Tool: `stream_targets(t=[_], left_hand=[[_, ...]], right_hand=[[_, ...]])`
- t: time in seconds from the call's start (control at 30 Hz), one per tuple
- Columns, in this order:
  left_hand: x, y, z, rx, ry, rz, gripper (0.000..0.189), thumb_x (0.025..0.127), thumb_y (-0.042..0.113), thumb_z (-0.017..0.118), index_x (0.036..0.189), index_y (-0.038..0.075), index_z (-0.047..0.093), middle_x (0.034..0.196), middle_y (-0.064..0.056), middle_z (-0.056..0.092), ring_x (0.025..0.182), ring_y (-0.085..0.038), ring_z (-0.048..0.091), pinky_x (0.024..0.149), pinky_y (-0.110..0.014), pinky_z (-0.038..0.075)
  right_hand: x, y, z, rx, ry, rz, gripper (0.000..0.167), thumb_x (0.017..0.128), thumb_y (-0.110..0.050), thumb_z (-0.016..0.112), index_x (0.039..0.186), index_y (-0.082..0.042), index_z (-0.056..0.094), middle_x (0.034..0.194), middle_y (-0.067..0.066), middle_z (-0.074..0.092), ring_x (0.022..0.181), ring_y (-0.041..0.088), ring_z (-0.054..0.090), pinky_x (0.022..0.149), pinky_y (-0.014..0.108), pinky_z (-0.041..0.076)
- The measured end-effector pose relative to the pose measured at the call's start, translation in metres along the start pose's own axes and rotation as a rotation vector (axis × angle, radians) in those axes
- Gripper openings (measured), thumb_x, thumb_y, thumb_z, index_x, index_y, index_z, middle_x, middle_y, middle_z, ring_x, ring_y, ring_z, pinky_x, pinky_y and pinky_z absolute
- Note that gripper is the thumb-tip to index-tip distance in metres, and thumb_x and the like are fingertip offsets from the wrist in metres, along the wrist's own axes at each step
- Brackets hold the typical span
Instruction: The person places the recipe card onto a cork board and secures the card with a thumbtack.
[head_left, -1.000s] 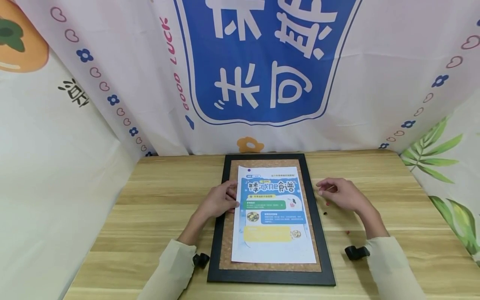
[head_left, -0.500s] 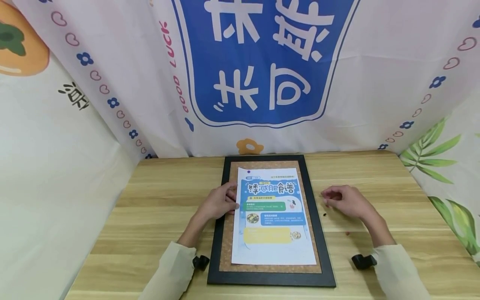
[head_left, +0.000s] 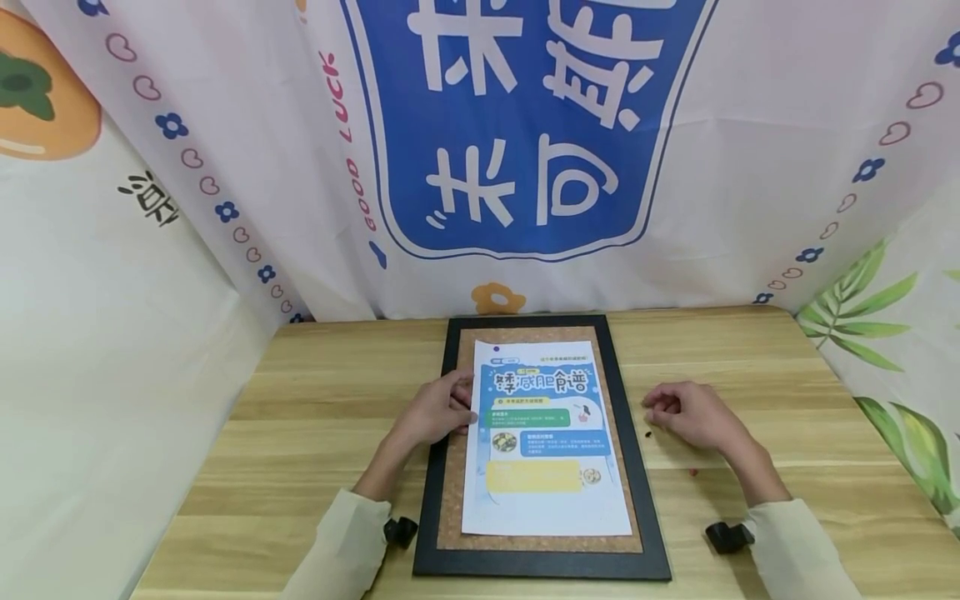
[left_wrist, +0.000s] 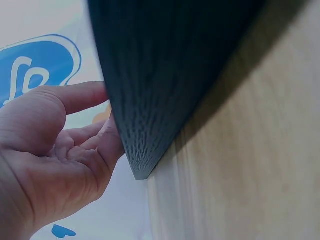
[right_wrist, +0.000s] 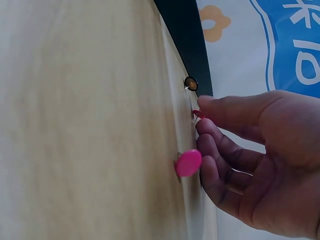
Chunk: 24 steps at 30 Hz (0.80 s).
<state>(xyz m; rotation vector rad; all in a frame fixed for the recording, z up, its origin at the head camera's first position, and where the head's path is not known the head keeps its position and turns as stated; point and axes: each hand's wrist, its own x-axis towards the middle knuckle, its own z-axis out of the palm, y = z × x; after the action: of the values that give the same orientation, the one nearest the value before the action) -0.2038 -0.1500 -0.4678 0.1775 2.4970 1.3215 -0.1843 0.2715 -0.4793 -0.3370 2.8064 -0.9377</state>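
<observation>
A printed sheet [head_left: 551,518] lies on a black-framed corkboard [head_left: 542,567], with a purple thumbtack [head_left: 497,349] near its top left corner. My left hand [head_left: 435,410] rests across the board's left side, its fingertips on the sheet's left edge. From the left wrist view, that thumb reaches over the black frame [left_wrist: 150,110]. To the right of the board, my right hand [head_left: 688,414] is low over the table. Its thumb and index finger pinch a small red thumbtack [right_wrist: 198,114], seen in the right wrist view.
A dark thumbtack [head_left: 648,434] lies on the wooden table [head_left: 315,433] close to my right fingers. Nearer me is a pink-red thumbtack [head_left: 693,472]. A printed cloth [head_left: 750,192] hangs behind the table's far edge.
My right hand has come down and slightly right to the nearest red thumbtack and closed its fingertips on it. The left hand stays at the sheet's edge.
</observation>
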Motion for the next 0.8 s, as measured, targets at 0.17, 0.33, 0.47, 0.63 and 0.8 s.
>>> stream_targets(t=[0.17, 0.33, 0.47, 0.63, 0.8], left_hand=[[-0.001, 0.001, 0.000, -0.008, 0.002, 0.007, 0.066, 0.093, -0.007, 0.076, 0.154, 0.001, 0.052, 0.108, -0.014, 0.068, 0.082, -0.015, 0.072, 0.066, -0.030, 0.066], [0.000, 0.001, 0.000, -0.007, -0.001, 0.011, 0.066, 0.093, -0.007, 0.076, 0.154, 0.001, 0.051, 0.107, -0.014, 0.068, 0.081, -0.015, 0.072, 0.065, -0.030, 0.066], [0.000, 0.000, 0.000, -0.003, -0.003, 0.011, 0.067, 0.093, -0.007, 0.076, 0.154, 0.001, 0.051, 0.107, -0.013, 0.068, 0.080, -0.015, 0.072, 0.065, -0.030, 0.066], [-0.001, 0.000, 0.000, -0.005, -0.004, 0.012, 0.067, 0.093, -0.007, 0.076, 0.155, 0.000, 0.050, 0.107, -0.014, 0.068, 0.079, -0.015, 0.071, 0.065, -0.030, 0.065], [-0.001, 0.000, 0.000, 0.005, -0.002, 0.016, 0.066, 0.093, -0.008, 0.076, 0.154, 0.000, 0.051, 0.107, -0.013, 0.068, 0.079, -0.015, 0.071, 0.065, -0.030, 0.065]], right_hand=[[-0.002, -0.002, -0.002, -0.022, -0.004, -0.011, 0.011, 0.098, -0.007, 0.074, 0.109, -0.005, 0.077, 0.094, 0.003, 0.073, 0.084, 0.015, 0.061, 0.070, 0.026, 0.053], [-0.002, 0.001, -0.003, -0.026, -0.020, -0.024, 0.012, 0.098, -0.004, 0.074, 0.110, -0.005, 0.077, 0.095, 0.002, 0.072, 0.085, 0.015, 0.062, 0.072, 0.024, 0.054], [-0.001, 0.004, -0.004, -0.014, -0.039, -0.023, 0.015, 0.098, -0.004, 0.074, 0.112, -0.007, 0.078, 0.096, 0.001, 0.073, 0.088, 0.014, 0.063, 0.075, 0.023, 0.056], [-0.001, 0.008, -0.005, 0.004, -0.054, -0.038, 0.016, 0.097, -0.004, 0.076, 0.113, -0.007, 0.078, 0.097, 0.003, 0.074, 0.090, 0.014, 0.065, 0.076, 0.023, 0.058], [-0.001, 0.010, -0.006, 0.009, -0.066, -0.050, 0.014, 0.097, -0.005, 0.076, 0.110, -0.008, 0.078, 0.098, 0.005, 0.075, 0.089, 0.013, 0.066, 0.075, 0.022, 0.058]])
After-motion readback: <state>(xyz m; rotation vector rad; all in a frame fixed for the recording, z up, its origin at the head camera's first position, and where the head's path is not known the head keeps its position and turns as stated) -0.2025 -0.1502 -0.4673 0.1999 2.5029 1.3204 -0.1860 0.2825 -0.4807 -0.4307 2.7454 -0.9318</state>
